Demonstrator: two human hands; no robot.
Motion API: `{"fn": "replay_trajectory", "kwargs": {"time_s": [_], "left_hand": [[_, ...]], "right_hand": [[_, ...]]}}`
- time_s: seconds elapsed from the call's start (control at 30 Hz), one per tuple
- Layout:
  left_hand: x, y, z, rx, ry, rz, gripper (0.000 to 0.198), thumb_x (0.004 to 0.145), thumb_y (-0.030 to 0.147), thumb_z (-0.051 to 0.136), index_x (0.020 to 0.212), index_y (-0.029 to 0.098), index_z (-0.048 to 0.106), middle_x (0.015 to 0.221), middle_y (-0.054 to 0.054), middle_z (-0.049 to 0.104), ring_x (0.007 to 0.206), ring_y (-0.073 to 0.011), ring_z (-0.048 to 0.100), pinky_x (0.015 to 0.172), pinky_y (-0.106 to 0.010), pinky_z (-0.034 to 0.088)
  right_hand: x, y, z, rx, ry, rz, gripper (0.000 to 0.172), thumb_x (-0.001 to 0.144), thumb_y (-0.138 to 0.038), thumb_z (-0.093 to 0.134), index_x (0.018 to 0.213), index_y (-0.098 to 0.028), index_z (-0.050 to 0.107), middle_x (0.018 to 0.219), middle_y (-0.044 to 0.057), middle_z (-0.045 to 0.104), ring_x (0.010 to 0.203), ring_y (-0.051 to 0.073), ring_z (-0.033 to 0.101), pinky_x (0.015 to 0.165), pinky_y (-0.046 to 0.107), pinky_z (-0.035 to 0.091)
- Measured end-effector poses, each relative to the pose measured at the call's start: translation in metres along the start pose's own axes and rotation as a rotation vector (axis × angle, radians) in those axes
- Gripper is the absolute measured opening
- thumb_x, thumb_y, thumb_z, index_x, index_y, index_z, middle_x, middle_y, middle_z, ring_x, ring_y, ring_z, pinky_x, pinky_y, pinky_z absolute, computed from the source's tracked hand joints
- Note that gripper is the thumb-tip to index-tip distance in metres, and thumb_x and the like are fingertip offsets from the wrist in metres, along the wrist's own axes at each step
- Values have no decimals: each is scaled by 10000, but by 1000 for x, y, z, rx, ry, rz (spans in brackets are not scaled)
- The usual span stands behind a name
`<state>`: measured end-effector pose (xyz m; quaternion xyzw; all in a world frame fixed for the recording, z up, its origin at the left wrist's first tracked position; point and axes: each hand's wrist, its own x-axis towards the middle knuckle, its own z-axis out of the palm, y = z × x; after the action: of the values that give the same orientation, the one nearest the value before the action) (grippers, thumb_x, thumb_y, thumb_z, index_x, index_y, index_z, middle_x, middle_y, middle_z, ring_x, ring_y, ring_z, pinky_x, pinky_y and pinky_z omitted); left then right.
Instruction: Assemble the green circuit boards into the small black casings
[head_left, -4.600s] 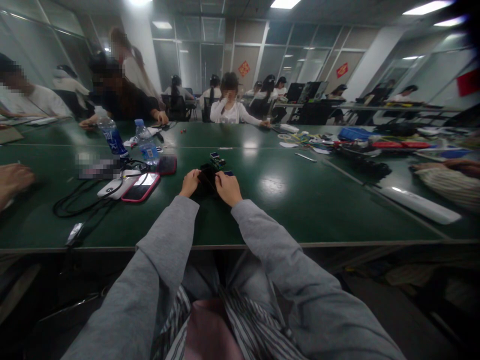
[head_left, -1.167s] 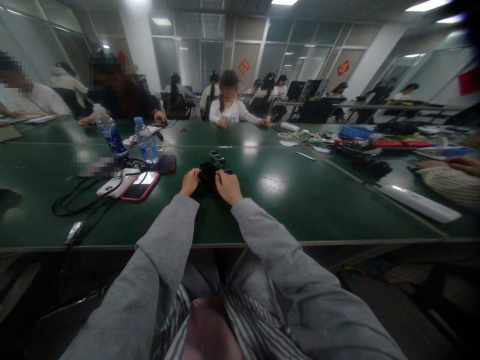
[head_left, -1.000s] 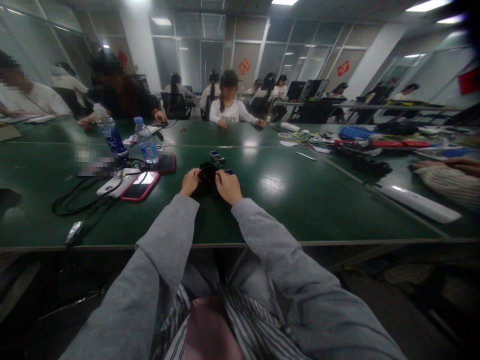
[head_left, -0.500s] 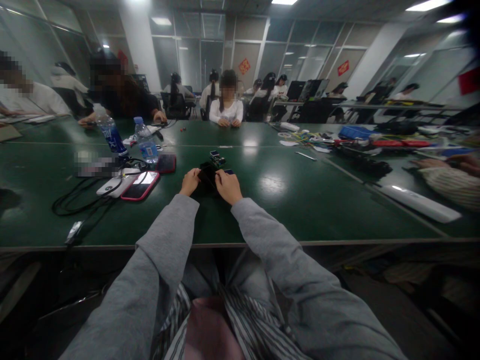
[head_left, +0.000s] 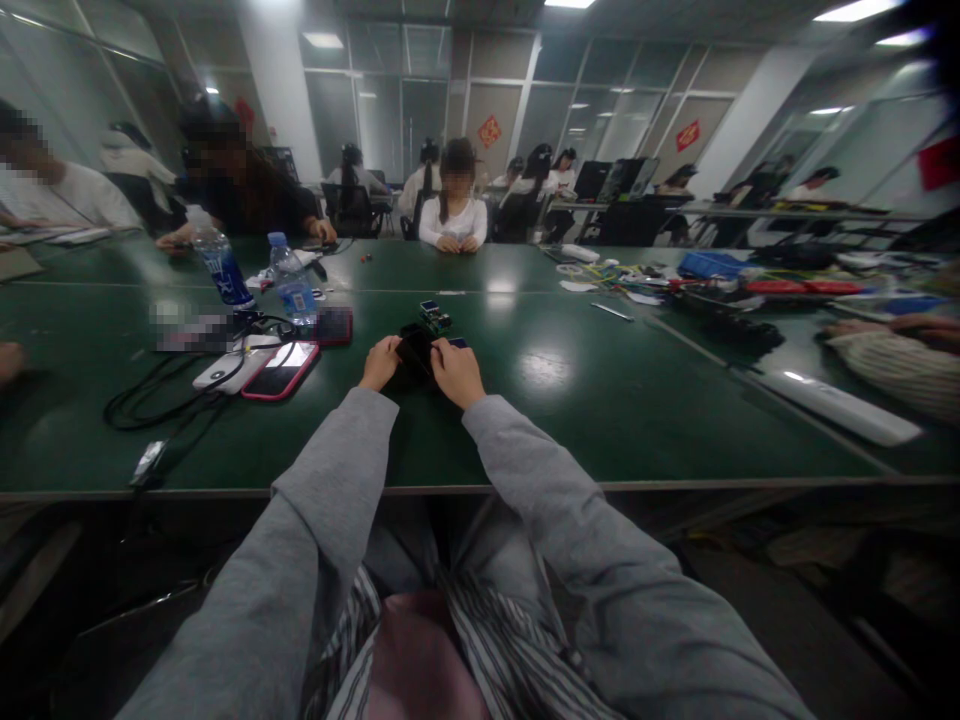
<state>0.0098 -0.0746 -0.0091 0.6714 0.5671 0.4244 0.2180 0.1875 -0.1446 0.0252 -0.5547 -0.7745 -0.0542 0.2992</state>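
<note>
A dark, flat box-like object (head_left: 415,353) is held tilted over the green table (head_left: 555,430); its exact kind I cannot make out. My left hand (head_left: 381,363) has its fingers closed on the left edge of it. On the opposite side, my right hand (head_left: 457,373) pinches its right edge. Just beyond lies a small green circuit board (head_left: 435,316) with parts on it. A dark blue piece (head_left: 457,343) shows partly behind my right fingers.
To the left are a red-edged phone (head_left: 280,371), a white power bank (head_left: 234,368), black cables and two water bottles, one being the blue-capped bottle (head_left: 291,280). Rightward lie a long white case (head_left: 840,408), tangled wires (head_left: 607,272) and another person's sleeve (head_left: 892,360).
My hands and the dark object stay almost still. Another person's hand has appeared at the far left edge of the table.
</note>
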Motion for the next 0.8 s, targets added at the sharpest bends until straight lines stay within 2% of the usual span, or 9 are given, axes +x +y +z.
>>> {"fn": "replay_trajectory", "kwargs": {"time_s": [0.47,0.8], "left_hand": [[0,1,0,-8,6,-9,358,926,441,367,813,209,614,811,-34,674,809,-177,590,747,-276,417],[-3,6,-2,-23,-8,-16,325,920,394,381,807,204,619,829,-38,680,826,-180,588,758,-279,417]], "right_hand": [[-1,-2,-3,12,-30,32,291,1013,-279,336,1156,-180,570,966,80,694,903,221,623,858,336,377],[-1,-2,-2,6,-21,21,287,1013,-271,336,1146,-177,572,964,79,700,894,218,632,843,326,380]]}}
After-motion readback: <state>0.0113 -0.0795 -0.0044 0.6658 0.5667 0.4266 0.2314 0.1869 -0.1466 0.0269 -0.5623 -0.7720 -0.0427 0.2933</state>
